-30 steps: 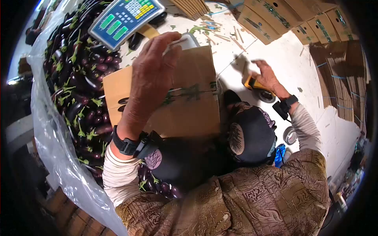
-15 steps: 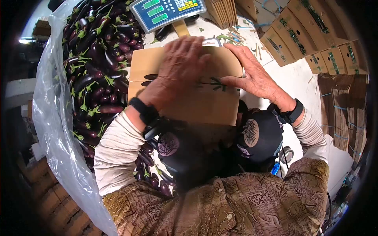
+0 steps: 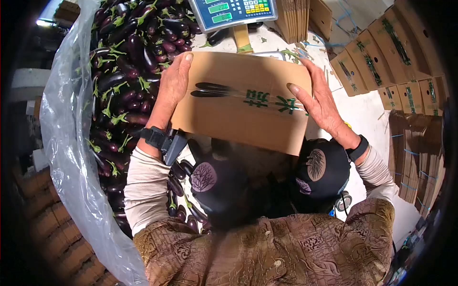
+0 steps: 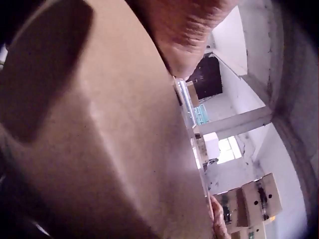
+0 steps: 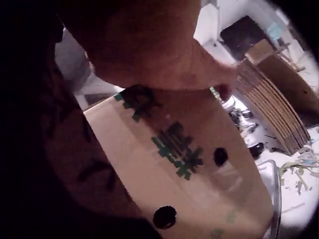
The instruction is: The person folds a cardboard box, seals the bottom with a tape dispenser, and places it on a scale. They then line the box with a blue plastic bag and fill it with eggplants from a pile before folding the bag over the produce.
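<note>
Both hands grip a closed cardboard box (image 3: 238, 114) with green characters and a dark printed shape, held over the person's lap. The left hand (image 3: 175, 81) holds its left end, thumb on the top edge. At the right end is the right hand (image 3: 324, 102), its thumb on the upper face and its fingers around the far side. In the left wrist view the box's plain side (image 4: 134, 124) lies close below the left hand (image 4: 184, 30). The right wrist view shows the right hand (image 5: 144, 50) across the box (image 5: 149, 174), which has dark round holes.
A large heap of eggplants (image 3: 129, 90) lies at the left beside a clear plastic sheet (image 3: 67, 143). A scale display (image 3: 234, 12) stands beyond the box. More boxes (image 3: 381, 62) and bundles of flat cardboard (image 3: 415, 157) are at the right. A tape roll (image 3: 343, 202) lies near the right knee.
The right hand has come from the yellow tape dispenser to the box. The left hand has moved from above the box to its left end. The box appears turned and tilted.
</note>
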`<state>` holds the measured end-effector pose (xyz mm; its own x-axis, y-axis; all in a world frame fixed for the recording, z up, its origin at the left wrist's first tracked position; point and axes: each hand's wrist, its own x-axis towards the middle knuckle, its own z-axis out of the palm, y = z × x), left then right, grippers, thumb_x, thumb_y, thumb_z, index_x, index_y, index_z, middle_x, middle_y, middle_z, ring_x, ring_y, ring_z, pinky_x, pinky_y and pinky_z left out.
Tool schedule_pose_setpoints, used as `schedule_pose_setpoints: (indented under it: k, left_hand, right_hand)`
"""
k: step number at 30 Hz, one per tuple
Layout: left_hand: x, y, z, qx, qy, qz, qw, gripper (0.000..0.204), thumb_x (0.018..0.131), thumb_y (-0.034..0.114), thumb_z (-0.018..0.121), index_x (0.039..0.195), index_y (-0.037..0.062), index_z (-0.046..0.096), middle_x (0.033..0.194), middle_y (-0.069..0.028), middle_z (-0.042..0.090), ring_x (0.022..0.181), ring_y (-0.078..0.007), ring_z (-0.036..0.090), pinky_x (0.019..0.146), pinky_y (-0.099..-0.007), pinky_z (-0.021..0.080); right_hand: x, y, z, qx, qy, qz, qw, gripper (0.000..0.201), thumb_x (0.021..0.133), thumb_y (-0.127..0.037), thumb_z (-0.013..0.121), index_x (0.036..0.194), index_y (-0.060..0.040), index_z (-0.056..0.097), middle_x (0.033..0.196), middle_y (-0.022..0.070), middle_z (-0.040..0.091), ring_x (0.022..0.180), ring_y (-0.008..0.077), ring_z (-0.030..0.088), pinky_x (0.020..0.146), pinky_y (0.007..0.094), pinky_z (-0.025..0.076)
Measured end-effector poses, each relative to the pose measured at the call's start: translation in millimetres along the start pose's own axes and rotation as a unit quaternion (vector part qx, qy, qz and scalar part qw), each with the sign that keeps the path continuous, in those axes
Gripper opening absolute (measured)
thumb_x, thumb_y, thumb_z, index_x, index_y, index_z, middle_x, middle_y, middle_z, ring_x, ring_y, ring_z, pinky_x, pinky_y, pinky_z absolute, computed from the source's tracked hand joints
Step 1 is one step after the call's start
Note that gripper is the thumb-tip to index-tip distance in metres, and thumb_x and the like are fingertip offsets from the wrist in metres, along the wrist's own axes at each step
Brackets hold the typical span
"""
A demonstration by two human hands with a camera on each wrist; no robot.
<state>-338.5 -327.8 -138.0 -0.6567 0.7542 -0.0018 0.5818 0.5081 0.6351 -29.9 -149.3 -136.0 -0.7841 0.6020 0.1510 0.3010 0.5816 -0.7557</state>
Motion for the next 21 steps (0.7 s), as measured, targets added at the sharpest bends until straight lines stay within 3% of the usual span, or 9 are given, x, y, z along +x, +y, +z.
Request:
schedule_pose_setpoints:
  k: [1, 3, 5, 7, 11, 15, 17, 19, 21]
  left_hand:
    - [0.0, -2.6, 2.8, 0.001, 0.009, 0.001, 1.0, 0.057, 0.1, 0.053, 0.035, 0.129, 0.0084, 0.056, 0.115, -0.0265, 0.062, 0.113, -0.0457, 0.055, 0.097, -0.047, 0.043]
    - [-1.4, -1.5, 10.9, 0.019, 0.018, 0.002, 1.0, 0.056, 0.1, 0.052, 0.033, 0.128, 0.0088, 0.056, 0.114, -0.0276, 0.062, 0.11, -0.048, 0.056, 0.095, -0.0494, 0.044]
    - [-5.3, 6.7, 16.9, 0.009, -0.005, -0.001, 1.0, 0.053, 0.101, 0.051, 0.031, 0.126, 0.0102, 0.056, 0.11, -0.0275, 0.064, 0.106, -0.0494, 0.057, 0.092, -0.0523, 0.044]
    - [-5.7, 6.6, 19.7, 0.033, 0.011, 0.027, 0.999, 0.05, 0.102, 0.049, 0.031, 0.125, 0.0121, 0.054, 0.102, -0.0284, 0.065, 0.099, -0.051, 0.058, 0.086, -0.0552, 0.045]
    - [-8.6, 9.6, 18.4, 0.041, 0.035, 0.013, 0.998, 0.043, 0.102, 0.049, 0.033, 0.122, 0.0158, 0.052, 0.089, -0.0287, 0.066, 0.091, -0.0512, 0.06, 0.077, -0.0557, 0.047]
    - [-11.9, 8.9, 19.5, 0.053, 0.034, -0.001, 0.998, 0.042, 0.101, 0.05, 0.034, 0.119, 0.0181, 0.053, 0.089, -0.0271, 0.067, 0.089, -0.0509, 0.062, 0.077, -0.0566, 0.048]
    - [-9.8, 5.9, 15.6, 0.069, 0.044, -0.008, 0.997, 0.042, 0.101, 0.051, 0.035, 0.119, 0.0188, 0.054, 0.089, -0.0265, 0.067, 0.089, -0.0508, 0.062, 0.078, -0.0568, 0.048]
    - [-6.6, 1.2, 19.8, 0.087, 0.039, -0.014, 0.995, 0.046, 0.101, 0.051, 0.037, 0.126, 0.0177, 0.057, 0.098, -0.0225, 0.068, 0.097, -0.0448, 0.063, 0.083, -0.0479, 0.051]
    - [-3.8, -2.7, 23.1, 0.069, 0.035, -0.011, 0.997, 0.047, 0.101, 0.05, 0.038, 0.126, 0.0149, 0.058, 0.1, -0.0215, 0.068, 0.1, -0.0425, 0.064, 0.085, -0.0461, 0.05]
  right_hand:
    - [2.3, -6.3, 1.1, 0.003, -0.003, -0.001, 1.0, 0.073, 0.089, -0.043, 0.064, 0.143, -0.0041, 0.034, 0.138, 0.0243, 0.041, 0.132, 0.0386, 0.038, 0.109, 0.0447, 0.032]
    - [10.2, -29.6, -1.4, -0.268, 0.052, -0.132, 0.953, 0.074, 0.087, -0.047, 0.066, 0.141, -0.0042, 0.038, 0.142, 0.0252, 0.038, 0.136, 0.0391, 0.034, 0.11, 0.048, 0.029]
    - [20.0, -42.8, 11.3, -0.282, 0.007, -0.159, 0.946, 0.074, 0.087, -0.048, 0.066, 0.14, -0.0034, 0.04, 0.145, 0.0248, 0.035, 0.138, 0.0384, 0.031, 0.109, 0.0498, 0.027]
    - [32.2, -39.1, 36.4, -0.291, -0.103, -0.137, 0.941, 0.073, 0.085, -0.041, 0.069, 0.143, -0.0075, 0.041, 0.151, 0.0207, 0.03, 0.14, 0.0371, 0.028, 0.111, 0.0486, 0.025]
    - [42.2, -57.6, 66.1, -0.238, -0.108, -0.274, 0.926, 0.07, 0.088, -0.042, 0.064, 0.145, -0.0089, 0.041, 0.15, 0.0197, 0.032, 0.14, 0.0365, 0.029, 0.111, 0.0489, 0.025]
    - [44.7, -59.2, 46.5, -0.266, -0.179, -0.249, 0.914, 0.078, 0.085, -0.056, 0.06, 0.145, -0.011, 0.041, 0.154, 0.0183, 0.027, 0.141, 0.0363, 0.027, 0.111, 0.0502, 0.025]
    - [37.3, -48.7, 30.6, -0.322, -0.159, -0.234, 0.903, 0.081, 0.083, -0.06, 0.06, 0.146, -0.0118, 0.04, 0.154, 0.0181, 0.027, 0.141, 0.0359, 0.026, 0.111, 0.0497, 0.026]
    - [23.6, -32.7, 7.6, -0.378, -0.146, -0.208, 0.89, 0.085, 0.082, -0.063, 0.06, 0.146, -0.0125, 0.039, 0.155, 0.0178, 0.026, 0.141, 0.0354, 0.026, 0.111, 0.0493, 0.026]
    - [16.2, -17.9, -25.2, -0.349, -0.146, -0.207, 0.902, 0.091, 0.081, -0.064, 0.061, 0.15, -0.0128, 0.032, 0.157, 0.0173, 0.022, 0.143, 0.034, 0.025, 0.111, 0.0493, 0.028]
